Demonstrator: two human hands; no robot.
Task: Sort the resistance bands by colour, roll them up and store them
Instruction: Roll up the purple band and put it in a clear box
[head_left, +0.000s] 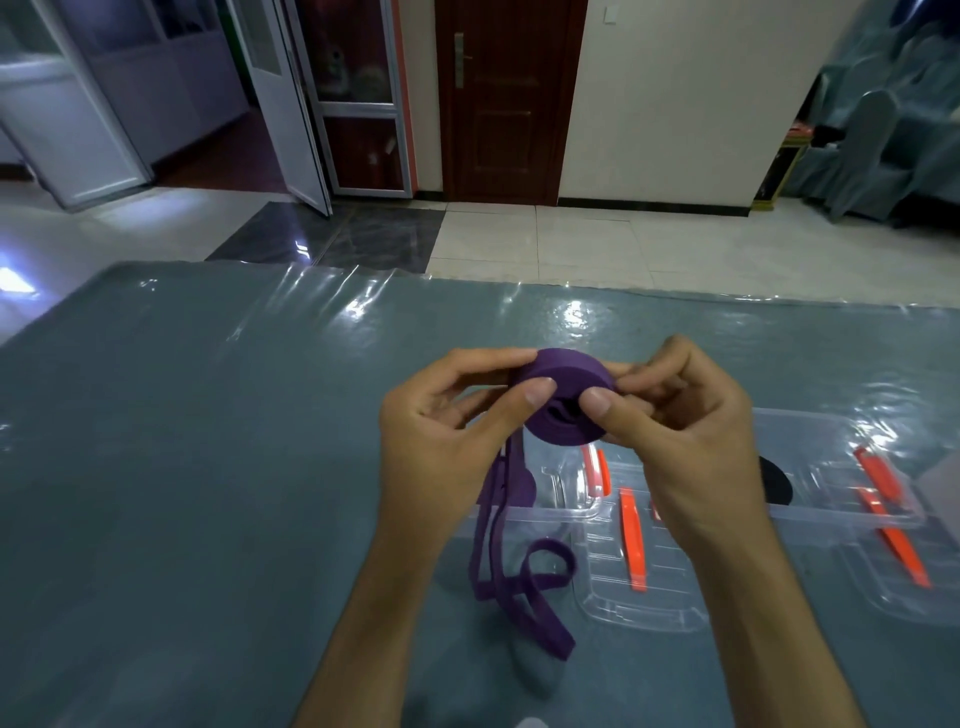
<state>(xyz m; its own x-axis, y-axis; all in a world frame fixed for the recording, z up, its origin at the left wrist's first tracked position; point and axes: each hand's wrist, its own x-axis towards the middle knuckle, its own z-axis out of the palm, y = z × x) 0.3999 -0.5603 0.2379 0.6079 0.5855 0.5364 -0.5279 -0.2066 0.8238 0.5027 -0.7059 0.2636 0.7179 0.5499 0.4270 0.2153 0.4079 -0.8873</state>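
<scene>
The tabletop was covered with a grey-blue cloth under a clear plastic sheet, and the sheet was wrinkled and shiny near the far edge. Above it, both hands held a purple resistance band that was partly rolled into a thick coil. The left hand pinched the coil between thumb and fingers on its left side, and the right hand pinched it on the right side, thumb on the front face. The unrolled tail of the band hung down from the coil and lay in loops on the tabletop near the person. Under the right hand stood a clear plastic storage box, and beside it a clear lid with orange clips. A dark object in the box was mostly hidden.

Behind the tabletop the floor had pale glossy tiles with a dark patch. A brown wooden door stood in a white wall, glass doors were at the left, and chairs with grey covers at the right.
</scene>
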